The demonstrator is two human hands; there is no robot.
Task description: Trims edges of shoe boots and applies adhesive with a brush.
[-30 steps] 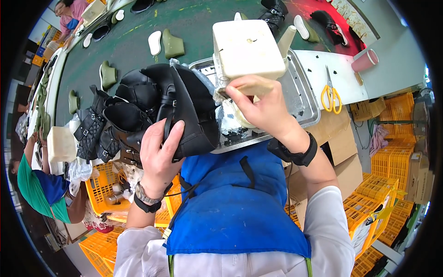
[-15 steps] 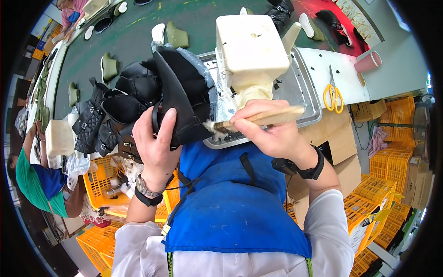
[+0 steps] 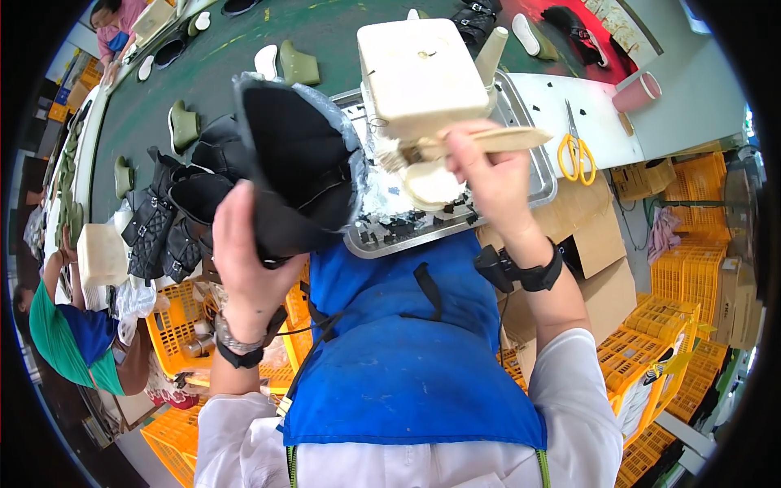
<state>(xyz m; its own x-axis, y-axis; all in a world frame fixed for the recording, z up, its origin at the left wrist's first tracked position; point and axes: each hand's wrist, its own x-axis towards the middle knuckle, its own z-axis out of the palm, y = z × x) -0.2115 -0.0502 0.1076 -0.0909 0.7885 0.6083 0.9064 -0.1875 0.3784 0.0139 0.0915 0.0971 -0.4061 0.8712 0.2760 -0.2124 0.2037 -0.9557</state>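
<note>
My left hand (image 3: 248,244) is closed around a black shoe upper (image 3: 303,213), whose wide opening faces up toward me. Whitish-grey stuff coats its right rim. In my right hand (image 3: 486,167) is a brush (image 3: 508,140) with a wooden handle, its pale, clotted bristles pointing left. The brush hovers over a metal tray (image 3: 538,183), apart from the upper. On that tray stands a cream plastic glue container (image 3: 423,77) with a spout and a round dish-like mouth (image 3: 431,185) at its foot. White smears and dark scraps lie around it.
Several black buckled boots (image 3: 150,220) stand at my left. Olive boot shapes (image 3: 299,65) rest on the green belt (image 3: 244,49). Yellow-handled scissors (image 3: 576,159) and a pink cup (image 3: 637,93) lie right. Yellow crates (image 3: 651,325) flank me. Two people work at left.
My right hand has lifted the brush off the upper and up toward the container. My left hand has shifted left and turned the upper so its opening shows more.
</note>
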